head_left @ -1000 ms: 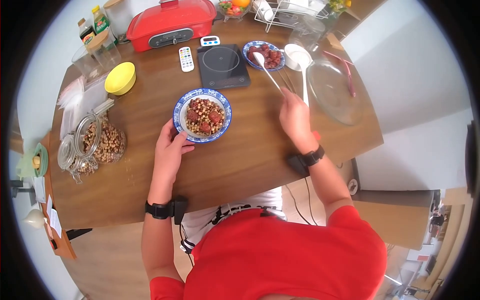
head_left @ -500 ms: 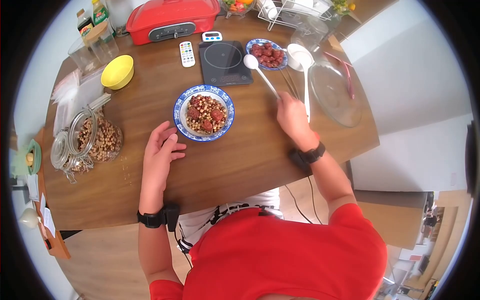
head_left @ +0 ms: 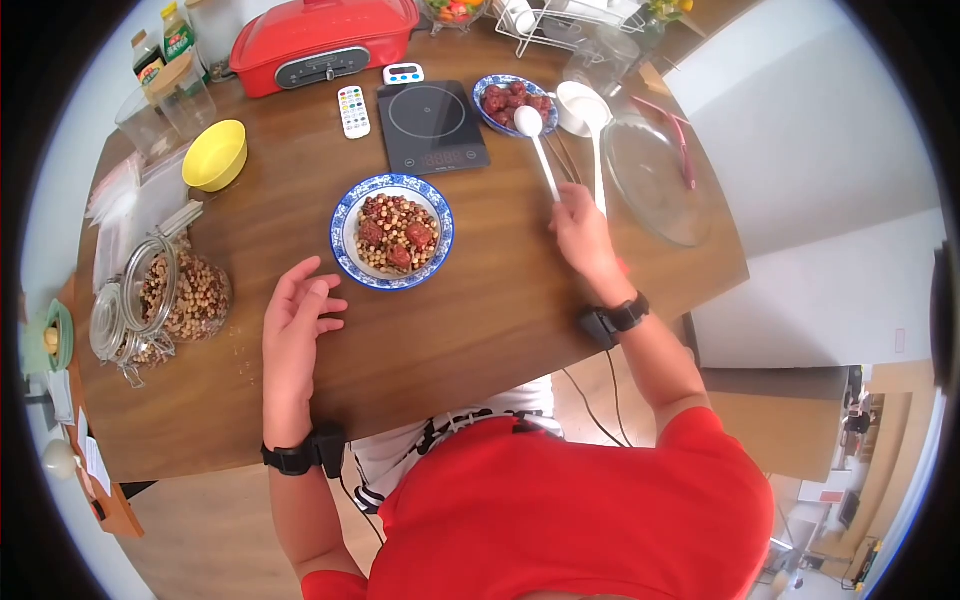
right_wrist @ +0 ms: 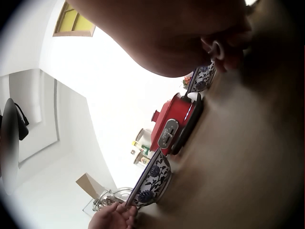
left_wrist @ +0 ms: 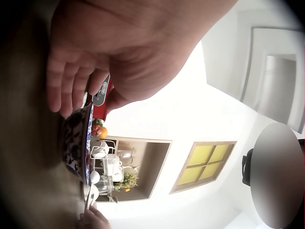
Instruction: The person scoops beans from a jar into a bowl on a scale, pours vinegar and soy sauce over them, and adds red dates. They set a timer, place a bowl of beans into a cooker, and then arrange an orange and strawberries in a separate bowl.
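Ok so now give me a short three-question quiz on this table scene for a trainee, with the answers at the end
1. Which hand holds a white spoon?
2. True or false: the glass jar has its lid closed over its mouth.
3. How many red fruits show on top of the dry mix in the blue-rimmed bowl? A) one B) three C) six

Key:
1. The right hand; the left hand holds nothing.
2. False; the lid is swung open to one side.
3. B) three.
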`<state>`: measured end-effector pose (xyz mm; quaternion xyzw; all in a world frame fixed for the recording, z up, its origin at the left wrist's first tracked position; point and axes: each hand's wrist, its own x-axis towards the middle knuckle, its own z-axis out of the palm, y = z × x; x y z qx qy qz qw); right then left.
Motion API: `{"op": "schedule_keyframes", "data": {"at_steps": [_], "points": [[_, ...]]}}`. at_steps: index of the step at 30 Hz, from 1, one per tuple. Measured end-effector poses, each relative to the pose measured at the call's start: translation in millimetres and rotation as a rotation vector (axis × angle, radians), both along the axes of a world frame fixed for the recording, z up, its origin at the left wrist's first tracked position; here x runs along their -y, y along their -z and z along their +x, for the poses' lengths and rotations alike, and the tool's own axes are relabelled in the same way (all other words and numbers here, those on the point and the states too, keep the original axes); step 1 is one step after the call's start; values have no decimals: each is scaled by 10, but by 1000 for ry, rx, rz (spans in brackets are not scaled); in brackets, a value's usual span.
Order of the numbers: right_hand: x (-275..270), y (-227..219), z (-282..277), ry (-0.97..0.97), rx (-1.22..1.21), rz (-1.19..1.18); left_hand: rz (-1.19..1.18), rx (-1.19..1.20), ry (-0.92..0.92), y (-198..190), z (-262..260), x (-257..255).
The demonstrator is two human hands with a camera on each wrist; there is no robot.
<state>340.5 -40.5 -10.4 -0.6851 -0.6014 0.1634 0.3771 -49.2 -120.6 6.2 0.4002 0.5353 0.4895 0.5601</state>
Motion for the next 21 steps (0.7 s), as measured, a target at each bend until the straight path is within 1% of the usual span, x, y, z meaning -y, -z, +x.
{"op": "schedule_keyframes", "data": {"at_steps": [1,2,3,5,9,11,12,14,18,20,21], "points": [[9,-11,-34,-22,105,-11,6,-11,5,1,-2,-3],[26,-87,-90,7,133,-64,5,-11,6,6,-5,-4],[11,-78,-95,8,134,-64,3,-9,9,11,-9,-5],[-44,-52,-88,28,276,-29,0,-7,12,15,-13,-4],[-116,-28,-107,44,265,-33,-9,4,4,4,-39,18],[-127,-34,-123,51,295,43,-6,1,1,-23,-49,34],[-136,-12,-117,50,296,42,17,-9,-8,-58,-47,48],[-151,33,-113,47,215,93,39,-20,-19,-107,-69,55],[-165,45,-114,73,177,63,76,0,-49,-127,-121,41],[-208,89,-89,54,242,193,78,14,-59,-116,-132,28],[-207,104,-71,56,243,195,68,13,-54,-99,-136,29]]}}
